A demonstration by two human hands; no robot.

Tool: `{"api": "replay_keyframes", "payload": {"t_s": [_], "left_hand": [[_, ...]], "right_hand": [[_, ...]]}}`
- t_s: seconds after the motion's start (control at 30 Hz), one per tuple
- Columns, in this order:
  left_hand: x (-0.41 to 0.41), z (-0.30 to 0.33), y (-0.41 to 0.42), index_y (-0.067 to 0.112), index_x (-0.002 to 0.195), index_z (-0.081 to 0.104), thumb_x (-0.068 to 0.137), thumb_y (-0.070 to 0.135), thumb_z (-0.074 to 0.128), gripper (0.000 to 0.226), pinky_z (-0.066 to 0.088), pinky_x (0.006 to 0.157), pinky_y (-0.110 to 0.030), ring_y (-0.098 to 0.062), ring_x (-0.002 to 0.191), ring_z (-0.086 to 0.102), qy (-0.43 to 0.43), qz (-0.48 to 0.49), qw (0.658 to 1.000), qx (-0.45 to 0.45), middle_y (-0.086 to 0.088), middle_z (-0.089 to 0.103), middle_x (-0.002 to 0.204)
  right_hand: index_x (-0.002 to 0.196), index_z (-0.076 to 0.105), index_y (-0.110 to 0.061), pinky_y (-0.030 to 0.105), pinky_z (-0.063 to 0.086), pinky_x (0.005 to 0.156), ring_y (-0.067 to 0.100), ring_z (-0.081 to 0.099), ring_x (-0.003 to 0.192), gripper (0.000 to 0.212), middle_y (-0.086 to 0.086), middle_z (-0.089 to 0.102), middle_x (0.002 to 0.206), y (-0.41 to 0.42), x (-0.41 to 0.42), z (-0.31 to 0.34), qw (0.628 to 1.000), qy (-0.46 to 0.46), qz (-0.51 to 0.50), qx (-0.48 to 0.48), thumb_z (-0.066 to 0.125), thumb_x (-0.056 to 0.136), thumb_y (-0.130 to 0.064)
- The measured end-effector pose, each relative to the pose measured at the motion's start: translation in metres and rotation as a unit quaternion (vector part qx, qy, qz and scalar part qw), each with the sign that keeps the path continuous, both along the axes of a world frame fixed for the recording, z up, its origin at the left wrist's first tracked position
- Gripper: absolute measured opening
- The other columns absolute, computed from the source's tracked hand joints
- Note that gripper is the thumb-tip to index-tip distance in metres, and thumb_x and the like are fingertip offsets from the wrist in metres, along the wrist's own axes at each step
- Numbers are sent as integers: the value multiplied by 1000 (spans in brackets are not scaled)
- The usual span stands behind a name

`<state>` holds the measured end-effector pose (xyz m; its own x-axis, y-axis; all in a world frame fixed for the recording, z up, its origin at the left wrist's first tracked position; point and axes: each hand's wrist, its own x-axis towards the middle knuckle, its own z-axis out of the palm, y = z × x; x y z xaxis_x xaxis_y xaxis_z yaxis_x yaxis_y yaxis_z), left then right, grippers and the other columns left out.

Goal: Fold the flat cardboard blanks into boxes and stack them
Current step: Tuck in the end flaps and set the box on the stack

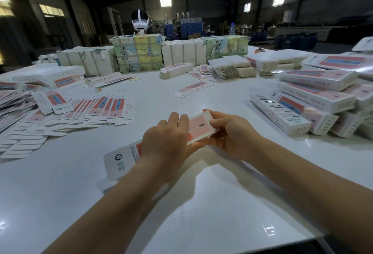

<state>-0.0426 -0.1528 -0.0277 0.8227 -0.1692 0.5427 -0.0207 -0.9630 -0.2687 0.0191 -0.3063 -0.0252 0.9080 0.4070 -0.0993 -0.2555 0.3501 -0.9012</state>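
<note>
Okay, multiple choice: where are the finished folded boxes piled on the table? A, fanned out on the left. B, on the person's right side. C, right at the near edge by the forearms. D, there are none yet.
B: the folded boxes lie piled at the table's right side, while the flat blanks are fanned out on the left.

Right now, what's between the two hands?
Head view: only the blank being folded, gripped by left hand and right hand at opposite ends.
</note>
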Motion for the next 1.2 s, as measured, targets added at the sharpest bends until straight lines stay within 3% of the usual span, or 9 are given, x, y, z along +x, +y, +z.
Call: {"api": "replay_keyframes", "payload": {"t_s": [0.2, 0.47, 0.6, 0.73, 0.8, 0.87, 0.97, 1.1, 1.2], "left_hand": [[-6, 3, -5, 5, 109, 63, 69, 60, 71, 68, 48, 49, -31, -27, 63, 59, -19, -26, 999, 1, -9, 62, 84], [-5, 1, -1, 0, 107, 65, 64, 51, 79, 68, 52, 47, -36, -32, 63, 61, -38, -66, 996, -52, -15, 63, 84], [-4, 0, -6, 0, 104, 66, 64, 52, 79, 67, 52, 45, -35, -31, 59, 60, -40, -60, 996, -59, -14, 62, 81], [-4, 1, -8, 1, 102, 66, 64, 54, 77, 66, 46, 43, -31, -27, 54, 57, -59, -44, 995, -70, -11, 60, 77], [-4, 1, -8, 2, 99, 66, 64, 54, 77, 63, 44, 41, -30, -26, 52, 57, -70, -41, 994, -75, -10, 59, 75], [-3, 0, -9, 2, 95, 67, 63, 53, 77, 61, 43, 39, -29, -26, 49, 56, -80, -37, 993, -81, -10, 59, 72], [-3, 0, -11, 3, 89, 67, 63, 53, 74, 57, 40, 37, -25, -25, 45, 53, -96, -27, 993, -70, -8, 56, 68], [-3, -1, -13, 4, 84, 66, 62, 56, 74, 57, 40, 36, -24, -24, 42, 52, -103, -22, 993, -56, -8, 54, 65], [-3, -2, -16, 6, 80, 65, 58, 61, 75, 60, 36, 36, -22, -22, 41, 51, -92, -4, 995, -40, -6, 54, 63]], "right_hand": [[88, 70, -9, 36, 60, 55, 21, 70, 59, 34, 7, 72, 67, -1, 3, -3, 1000, -11, -28, -7, 40, 84, 7], [90, 70, -6, 38, 60, 63, 24, 70, 69, 30, 8, 71, 79, -3, 3, 2, 998, -43, -34, -25, 44, 84, 7], [79, 74, -17, 40, 60, 76, 19, 70, 80, 39, -10, 72, 86, 2, -4, 2, 984, -126, -75, -105, 42, 87, 5], [70, 68, -11, 37, 54, 76, 13, 60, 70, 38, -4, 64, 68, 8, -16, 1, 946, -248, -101, -185, 39, 94, -8], [81, 58, -3, 33, 46, 71, 15, 49, 70, 28, 4, 57, 70, 12, -21, -2, 911, -315, -124, -236, 39, 97, -15], [97, 58, -9, 13, 38, 62, 13, 45, 69, 19, -5, 53, 72, 13, -23, -5, 864, -374, -146, -305, 40, 99, -15], [120, 56, -15, 4, 36, 61, 5, 48, 68, 26, -12, 53, 82, 13, -24, -6, 826, -411, -158, -351, 40, 100, -13], [72, 46, -24, 12, 36, 55, 1, 46, 57, 29, -10, 48, 63, 12, -25, -6, 827, -414, -150, -348, 42, 97, -9], [66, 50, -9, 23, 37, 58, 7, 42, 56, 27, -3, 49, 59, 11, -22, -4, 881, -350, -130, -290, 46, 93, -10]]}}
